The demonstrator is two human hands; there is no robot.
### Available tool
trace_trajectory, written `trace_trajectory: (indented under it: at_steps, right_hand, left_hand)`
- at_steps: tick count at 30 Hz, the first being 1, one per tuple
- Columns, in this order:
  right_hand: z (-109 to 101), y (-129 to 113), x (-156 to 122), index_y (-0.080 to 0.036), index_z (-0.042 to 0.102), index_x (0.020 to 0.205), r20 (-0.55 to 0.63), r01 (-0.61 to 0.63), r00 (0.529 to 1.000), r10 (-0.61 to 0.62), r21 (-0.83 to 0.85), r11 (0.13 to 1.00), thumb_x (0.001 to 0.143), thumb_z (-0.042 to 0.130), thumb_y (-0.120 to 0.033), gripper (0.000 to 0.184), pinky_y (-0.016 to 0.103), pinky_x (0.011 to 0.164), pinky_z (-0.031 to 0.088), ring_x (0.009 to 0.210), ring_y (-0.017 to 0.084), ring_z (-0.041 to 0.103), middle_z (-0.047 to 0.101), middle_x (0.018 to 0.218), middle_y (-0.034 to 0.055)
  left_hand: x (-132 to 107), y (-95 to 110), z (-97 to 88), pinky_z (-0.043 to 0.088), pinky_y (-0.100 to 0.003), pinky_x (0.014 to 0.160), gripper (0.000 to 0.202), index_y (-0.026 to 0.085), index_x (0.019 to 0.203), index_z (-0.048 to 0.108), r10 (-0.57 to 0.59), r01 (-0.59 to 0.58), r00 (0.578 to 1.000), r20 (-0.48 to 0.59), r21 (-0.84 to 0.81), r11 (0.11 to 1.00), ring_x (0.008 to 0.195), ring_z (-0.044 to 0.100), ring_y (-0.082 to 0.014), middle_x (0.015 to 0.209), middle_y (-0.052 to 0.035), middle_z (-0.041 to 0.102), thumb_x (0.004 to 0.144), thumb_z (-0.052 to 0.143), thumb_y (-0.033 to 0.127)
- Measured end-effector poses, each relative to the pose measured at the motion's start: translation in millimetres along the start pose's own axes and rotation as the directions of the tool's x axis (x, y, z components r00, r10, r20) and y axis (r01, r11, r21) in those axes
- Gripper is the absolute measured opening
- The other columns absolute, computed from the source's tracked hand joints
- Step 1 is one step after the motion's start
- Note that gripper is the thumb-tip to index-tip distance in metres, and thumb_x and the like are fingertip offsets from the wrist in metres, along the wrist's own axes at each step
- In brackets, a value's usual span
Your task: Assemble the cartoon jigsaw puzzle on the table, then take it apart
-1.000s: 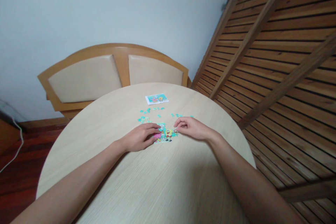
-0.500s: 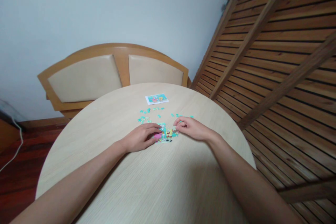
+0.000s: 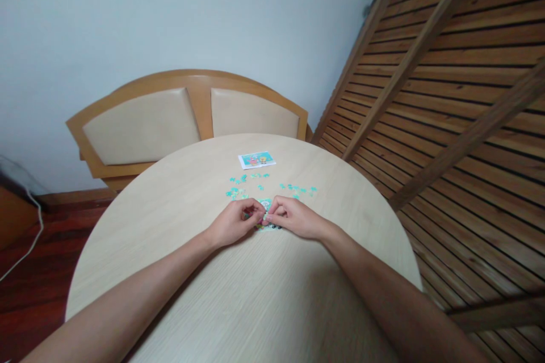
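A partly joined jigsaw puzzle [image 3: 264,202] lies on the table under my hands, its cartoon picture mostly covered by them. My left hand [image 3: 238,220] is closed in a pinch over the puzzle's left side. From the right, my right hand [image 3: 293,217] is pinched too, its fingertips almost meeting those of the left. A small pale puzzle piece [image 3: 266,216] shows between the fingertips of both hands. Its shape is too small to make out.
Loose turquoise puzzle pieces lie in groups behind the hands, at left [image 3: 233,191] and right [image 3: 303,189]. Farther back is a picture card [image 3: 256,160]. The round wooden table [image 3: 179,193] stands before a padded bench [image 3: 145,125]; wooden slats [image 3: 409,102] lean at right.
My right hand has moved left over the puzzle, uncovering loose pieces behind it. My left hand has gone from lying with fingers stretched over the puzzle to a pinch.
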State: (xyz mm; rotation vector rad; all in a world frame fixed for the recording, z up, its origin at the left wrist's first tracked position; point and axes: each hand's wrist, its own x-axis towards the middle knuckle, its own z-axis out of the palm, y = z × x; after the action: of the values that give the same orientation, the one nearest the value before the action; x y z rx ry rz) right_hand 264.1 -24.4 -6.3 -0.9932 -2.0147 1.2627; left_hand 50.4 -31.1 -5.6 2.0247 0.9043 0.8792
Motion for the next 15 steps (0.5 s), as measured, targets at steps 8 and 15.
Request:
trace_trajectory:
  at_steps: [8, 15]
  right_hand:
    - [-6.0, 2.6, 3.2, -0.021, 0.070, 0.110, 0.093, 0.321, 0.944, -0.317, -0.478, 0.817, 0.085, 0.075, -0.033, 0.028, 0.036, 0.096, 0.046, 0.105, 0.022, 0.063, 0.072, 0.109, 0.0068]
    - [-10.6, 10.1, 4.5, -0.024, 0.073, 0.118, 0.170, 0.347, 0.937, -0.306, -0.571, 0.744, 0.088, 0.073, -0.038, 0.033, 0.041, 0.106, 0.042, 0.119, 0.025, 0.059, 0.069, 0.123, 0.0094]
  left_hand:
    - [-3.8, -8.1, -31.0, 0.041, -0.021, 0.060, 0.022, 0.014, 0.092, 0.071, -0.024, -0.005, 0.982, 0.189, 0.150, 0.989, 0.065, 0.053, -0.0115, 0.076, -0.0018, 0.067, 0.092, 0.055, 0.028]
    - [-7.2, -19.3, -44.0, 0.039, -0.020, 0.059, 0.023, 0.014, 0.086, 0.070, -0.044, -0.022, 0.943, 0.329, 0.192, 0.981, 0.063, 0.048, -0.0101, 0.072, 0.0002, 0.062, 0.093, 0.053, 0.028]
